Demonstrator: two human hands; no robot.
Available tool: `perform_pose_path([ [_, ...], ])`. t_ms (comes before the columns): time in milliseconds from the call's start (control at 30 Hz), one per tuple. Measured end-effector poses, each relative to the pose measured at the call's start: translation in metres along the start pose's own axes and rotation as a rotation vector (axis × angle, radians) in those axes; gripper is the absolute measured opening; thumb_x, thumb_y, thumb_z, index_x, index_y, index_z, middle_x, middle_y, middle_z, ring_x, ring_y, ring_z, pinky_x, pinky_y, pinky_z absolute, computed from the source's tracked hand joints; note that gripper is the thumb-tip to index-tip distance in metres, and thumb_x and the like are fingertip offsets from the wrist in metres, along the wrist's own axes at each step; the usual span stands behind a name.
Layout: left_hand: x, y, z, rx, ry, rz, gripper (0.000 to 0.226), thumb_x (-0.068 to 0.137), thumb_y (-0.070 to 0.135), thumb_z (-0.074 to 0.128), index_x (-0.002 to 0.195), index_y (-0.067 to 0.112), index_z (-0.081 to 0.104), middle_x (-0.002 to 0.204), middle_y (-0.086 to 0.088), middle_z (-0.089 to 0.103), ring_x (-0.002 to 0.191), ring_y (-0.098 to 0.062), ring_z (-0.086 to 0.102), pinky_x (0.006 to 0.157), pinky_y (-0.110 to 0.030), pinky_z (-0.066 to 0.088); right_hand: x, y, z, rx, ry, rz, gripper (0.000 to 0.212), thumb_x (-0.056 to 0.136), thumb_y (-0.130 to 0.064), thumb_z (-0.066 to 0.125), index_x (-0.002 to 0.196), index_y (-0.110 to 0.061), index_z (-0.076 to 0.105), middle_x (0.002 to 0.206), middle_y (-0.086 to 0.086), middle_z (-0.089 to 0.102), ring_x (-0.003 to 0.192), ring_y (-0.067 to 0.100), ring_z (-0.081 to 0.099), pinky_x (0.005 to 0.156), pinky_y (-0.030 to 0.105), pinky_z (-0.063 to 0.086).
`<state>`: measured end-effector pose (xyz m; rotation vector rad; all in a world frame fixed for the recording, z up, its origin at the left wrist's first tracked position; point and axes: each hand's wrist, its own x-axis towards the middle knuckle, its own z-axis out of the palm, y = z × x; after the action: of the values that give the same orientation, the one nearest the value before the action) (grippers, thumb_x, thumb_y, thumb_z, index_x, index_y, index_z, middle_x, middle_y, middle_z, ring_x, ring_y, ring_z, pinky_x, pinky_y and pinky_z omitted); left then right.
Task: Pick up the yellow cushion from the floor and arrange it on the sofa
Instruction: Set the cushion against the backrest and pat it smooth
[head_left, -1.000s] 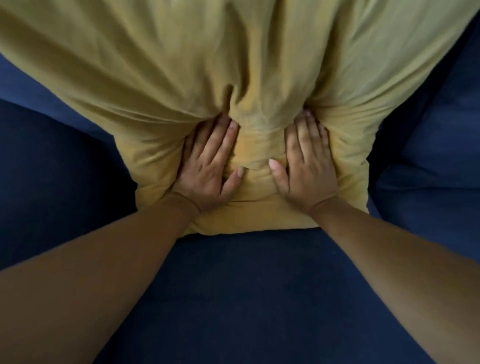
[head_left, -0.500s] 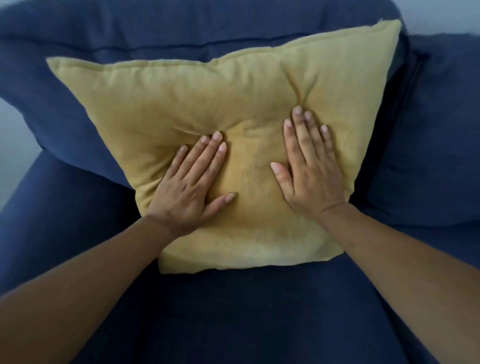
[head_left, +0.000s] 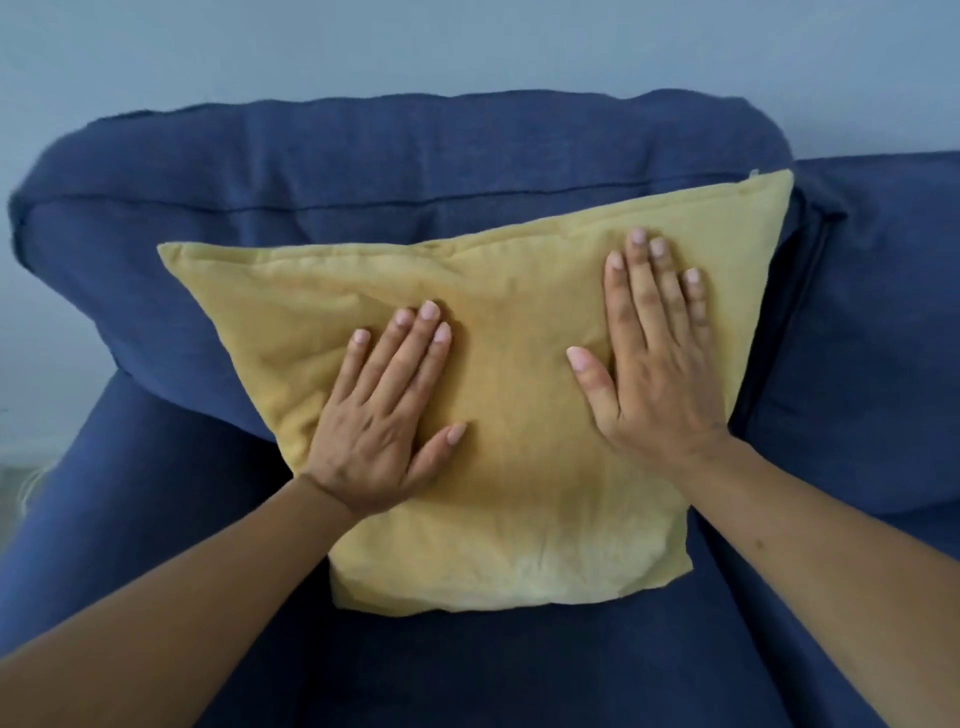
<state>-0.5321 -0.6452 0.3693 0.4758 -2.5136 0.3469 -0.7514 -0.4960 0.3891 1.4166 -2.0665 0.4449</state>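
Note:
The yellow cushion (head_left: 511, 499) stands on the blue sofa's seat (head_left: 467, 670) and leans back against the sofa's back cushion (head_left: 395, 171). Its top right corner sits higher than its left. My left hand (head_left: 384, 421) lies flat on the cushion's left middle, fingers spread. My right hand (head_left: 657, 358) lies flat on its upper right, fingers stretched upward. Neither hand grips the fabric; both palms press on its front.
A second blue back cushion (head_left: 872, 332) sits to the right of the yellow one. The sofa's left armrest (head_left: 114, 499) rises at the left. A pale wall (head_left: 467, 47) stands behind the sofa, and a strip of floor (head_left: 15, 488) shows at far left.
The view has pulled back from the cushion. My hands went from pushing deep into its lower middle to lying flat on it, the right hand sliding up and to the right.

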Motion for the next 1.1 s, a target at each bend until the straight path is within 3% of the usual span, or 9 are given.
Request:
perform_pose_path([
  [167, 0.018, -0.033, 0.009, -0.006, 0.063, -0.192, 0.081, 0.095, 0.058, 0.023, 0.154, 0.004, 0.015, 0.162, -0.013, 0.015, 0.152, -0.024, 0.006, 0.124, -0.049, 0.004, 0.014, 0.028, 0.016, -0.033, -0.144, 0.006, 0.08, 0.1, -0.058, 0.013, 0.157, -0.003, 0.006, 0.167, 0.018, 0.004, 0.155, 0.029, 0.001, 0.127, 0.048, 0.004],
  [367, 0.03, -0.047, 0.031, -0.063, 0.107, -0.264, 0.092, 0.09, 0.066, 0.024, 0.151, -0.003, 0.02, 0.159, -0.023, 0.02, 0.151, -0.03, 0.011, 0.124, -0.048, 0.006, 0.023, 0.043, 0.039, 0.0, -0.139, 0.155, 0.088, 0.096, -0.064, 0.012, 0.156, -0.001, 0.001, 0.166, 0.02, 0.0, 0.155, 0.031, -0.002, 0.126, 0.049, 0.0],
  [533, 0.033, -0.049, 0.045, -0.11, 0.123, -0.305, 0.094, 0.09, 0.065, 0.025, 0.149, -0.008, 0.022, 0.158, -0.029, 0.019, 0.15, -0.038, 0.014, 0.123, -0.053, 0.008, 0.027, 0.046, 0.052, 0.029, -0.148, 0.15, 0.09, 0.095, -0.066, 0.011, 0.156, -0.001, 0.002, 0.166, 0.019, 0.001, 0.155, 0.031, 0.0, 0.127, 0.045, -0.001],
  [733, 0.037, -0.055, 0.057, -0.133, 0.044, -0.289, 0.093, 0.09, 0.064, 0.027, 0.15, -0.007, 0.02, 0.159, -0.027, 0.018, 0.15, -0.038, 0.013, 0.124, -0.049, 0.005, 0.027, 0.046, 0.064, 0.033, -0.178, 0.162, 0.09, 0.095, -0.067, 0.011, 0.156, -0.003, 0.0, 0.167, 0.018, 0.0, 0.155, 0.029, 0.0, 0.127, 0.045, -0.001],
  [900, 0.034, -0.05, 0.032, -0.171, 0.033, -0.283, 0.092, 0.09, 0.064, 0.028, 0.151, -0.005, 0.021, 0.16, -0.024, 0.018, 0.151, -0.034, 0.012, 0.124, -0.048, 0.005, 0.026, 0.042, 0.043, 0.052, -0.192, 0.159, 0.091, 0.095, -0.068, 0.011, 0.157, -0.003, 0.001, 0.167, 0.017, 0.0, 0.155, 0.029, -0.001, 0.127, 0.046, 0.0],
  [1100, 0.015, -0.057, -0.02, -0.136, 0.093, -0.328, 0.083, 0.092, 0.049, 0.035, 0.149, -0.01, 0.021, 0.16, -0.024, 0.016, 0.151, -0.038, 0.009, 0.122, -0.056, 0.0, 0.018, 0.047, -0.006, 0.103, -0.071, 0.12, 0.092, 0.095, -0.067, 0.024, 0.155, 0.002, 0.014, 0.164, 0.023, 0.011, 0.154, 0.037, 0.008, 0.126, 0.054, 0.003],
])
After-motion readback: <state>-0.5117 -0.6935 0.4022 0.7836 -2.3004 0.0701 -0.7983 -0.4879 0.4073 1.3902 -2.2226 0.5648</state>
